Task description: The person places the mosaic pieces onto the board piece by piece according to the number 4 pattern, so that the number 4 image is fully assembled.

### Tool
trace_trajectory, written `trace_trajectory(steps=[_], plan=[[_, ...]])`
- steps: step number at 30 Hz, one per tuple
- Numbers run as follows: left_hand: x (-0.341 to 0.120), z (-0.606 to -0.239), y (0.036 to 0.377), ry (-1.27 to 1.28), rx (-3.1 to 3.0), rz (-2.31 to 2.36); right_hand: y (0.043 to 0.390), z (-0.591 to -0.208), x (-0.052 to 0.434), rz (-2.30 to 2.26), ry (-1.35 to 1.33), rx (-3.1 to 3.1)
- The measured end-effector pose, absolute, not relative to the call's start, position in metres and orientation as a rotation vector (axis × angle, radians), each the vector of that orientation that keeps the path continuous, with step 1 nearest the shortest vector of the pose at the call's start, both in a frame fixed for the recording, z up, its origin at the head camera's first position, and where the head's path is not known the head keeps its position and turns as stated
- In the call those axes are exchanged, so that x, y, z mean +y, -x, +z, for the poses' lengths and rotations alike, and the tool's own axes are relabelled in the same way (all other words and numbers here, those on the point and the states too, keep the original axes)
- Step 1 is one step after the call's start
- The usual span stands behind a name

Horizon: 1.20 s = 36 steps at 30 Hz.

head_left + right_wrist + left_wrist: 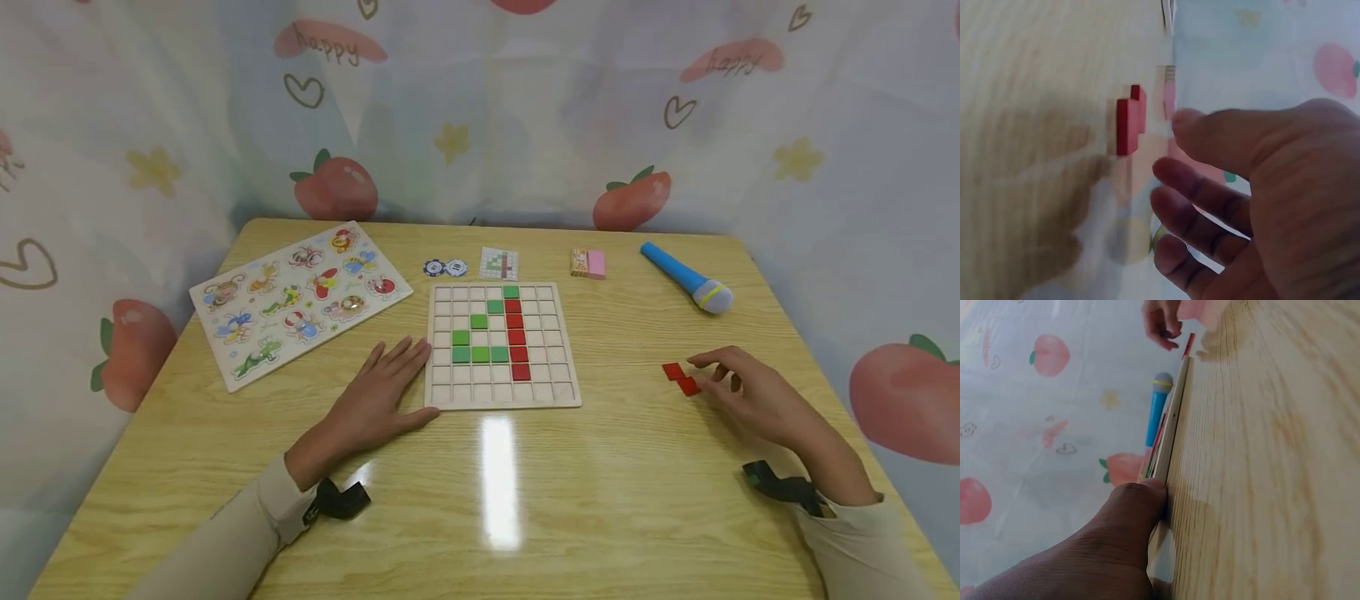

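Sleeves and dark wrist straps sit lowest in the head view, on a pale wooden tabletop (600, 500). Left hand (378, 392) lies flat with fingers straight, its grip open, and its fingertips and thumb rest against the left edge of a wooden grid board (502, 400); the left wrist view shows the thumb (1138, 509) pressed to that board's edge (1172, 431). On the board a column of red tiles (516, 337) runs down beside a cluster of green tiles (480, 352), with one more green tile at the top of the column. Right hand (750, 392) rests well to the right of the board, fingers loosely curled with an open grip that holds nothing, fingertips just beside two red tiles (681, 378) that lie touching each other on the tabletop. From the right wrist view those red tiles (1130, 119) sit just beyond the fingertips (1175, 172), apart from them. Behind the board lie two poker chips (446, 267), a small pattern card (498, 263) and a pink-and-orange box (588, 263). A blue toy microphone (686, 278) lies at the far right, and an insect puzzle (300, 300) at the far left. A curtain printed with peaches (480, 108) hangs behind.
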<state>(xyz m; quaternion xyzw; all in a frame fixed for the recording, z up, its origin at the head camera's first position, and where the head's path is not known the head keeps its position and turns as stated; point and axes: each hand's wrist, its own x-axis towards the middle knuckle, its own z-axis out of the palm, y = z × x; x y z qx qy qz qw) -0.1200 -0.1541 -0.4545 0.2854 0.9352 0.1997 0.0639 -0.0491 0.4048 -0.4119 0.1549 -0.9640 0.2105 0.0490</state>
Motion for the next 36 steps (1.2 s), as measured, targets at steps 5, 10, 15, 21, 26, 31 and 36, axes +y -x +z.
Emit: trace_trajectory(steps=[5,10,15,21,26,31,36], plan=[[-0.156,-0.456,0.120,-0.833,2.821,0.590,0.047,-0.422,0.410,0.786,-0.552,-2.927],[-0.157,-0.458,0.121,-0.829,2.818,0.595,0.051,-0.430,0.407,0.751,-0.682,-2.831],[-0.157,-0.459,0.121,-0.841,2.829,0.598,0.053,-0.434,0.404,0.691,-0.659,-2.809],[-0.158,-0.458,0.122,-0.848,2.829,0.595,0.051,-0.432,0.403,0.658,-0.620,-2.841],[-0.157,-0.458,0.122,-0.856,2.824,0.611,0.047,-0.429,0.404,0.669,-0.628,-2.877],[-0.154,-0.459,0.121,-0.864,2.818,0.619,0.044,-0.416,0.396,0.740,-0.644,-2.849],[-0.154,-0.458,0.120,-0.861,2.825,0.610,0.052,-0.396,0.359,0.752,-0.783,-2.801]])
